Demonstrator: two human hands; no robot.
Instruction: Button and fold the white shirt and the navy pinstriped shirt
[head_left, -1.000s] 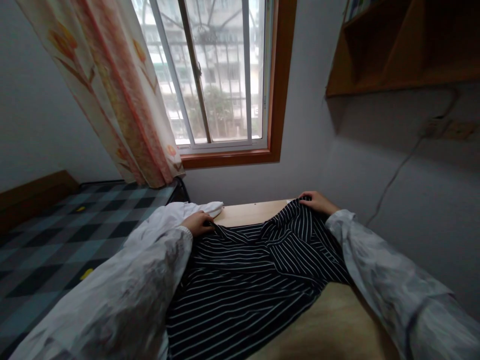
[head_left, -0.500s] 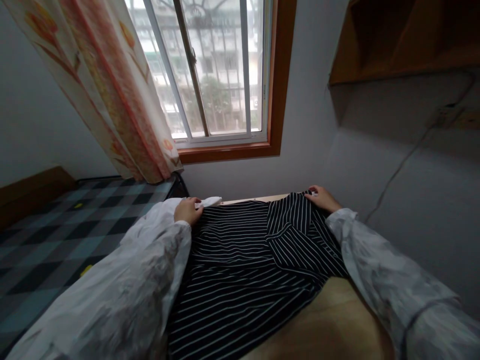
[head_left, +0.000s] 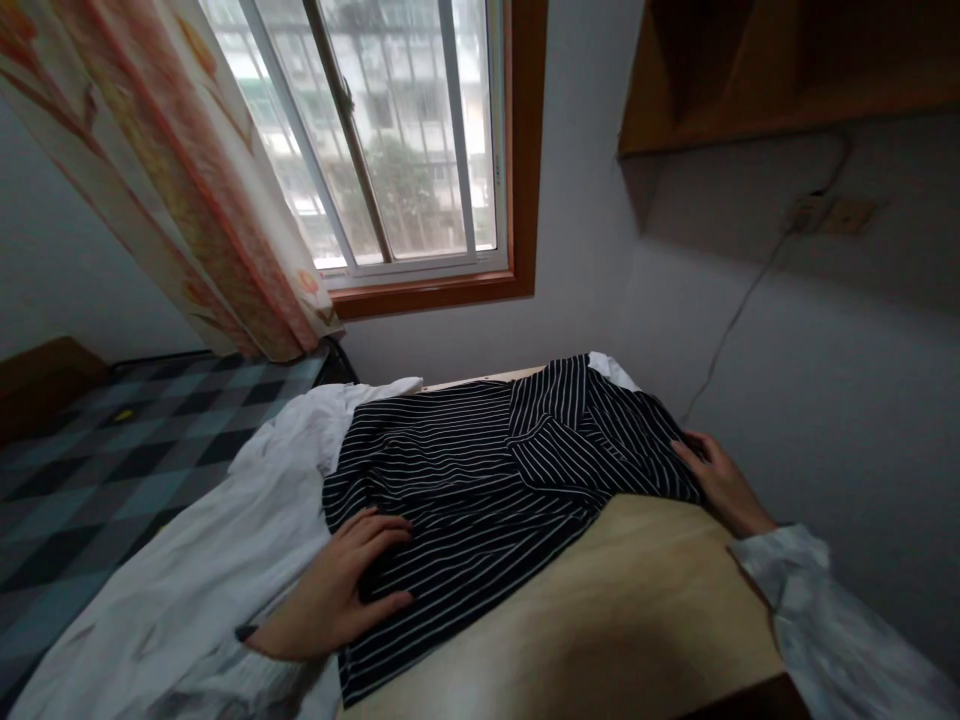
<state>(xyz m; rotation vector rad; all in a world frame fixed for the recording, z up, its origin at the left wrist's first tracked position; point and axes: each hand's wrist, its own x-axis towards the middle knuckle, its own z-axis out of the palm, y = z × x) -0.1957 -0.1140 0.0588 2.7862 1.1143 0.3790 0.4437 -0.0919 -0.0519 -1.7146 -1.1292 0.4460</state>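
Note:
A black garment with thin white stripes (head_left: 442,470) lies spread over a pale wooden tabletop (head_left: 600,610), some of its fabric folded over at the right. My left hand (head_left: 349,575) rests on its near left part with fingers and thumb spread apart. At the garment's right edge, my right hand (head_left: 724,485) touches the cloth with its fingers stretched out; the underside of this hand is hidden. White cloth (head_left: 277,490) lies along the left side of the striped garment, and a small white piece (head_left: 611,370) shows at its far right corner.
To the left is a bed with a checked cover (head_left: 150,420). A flowered curtain (head_left: 217,230) hangs beside the window (head_left: 405,150). On the right wall are a wooden shelf (head_left: 720,120), a socket (head_left: 810,213) and a hanging cable (head_left: 727,335).
Both hands have left the garment's far edge and come nearer to me, the left onto its near left part, the right along its right edge. The view has shifted slightly right.

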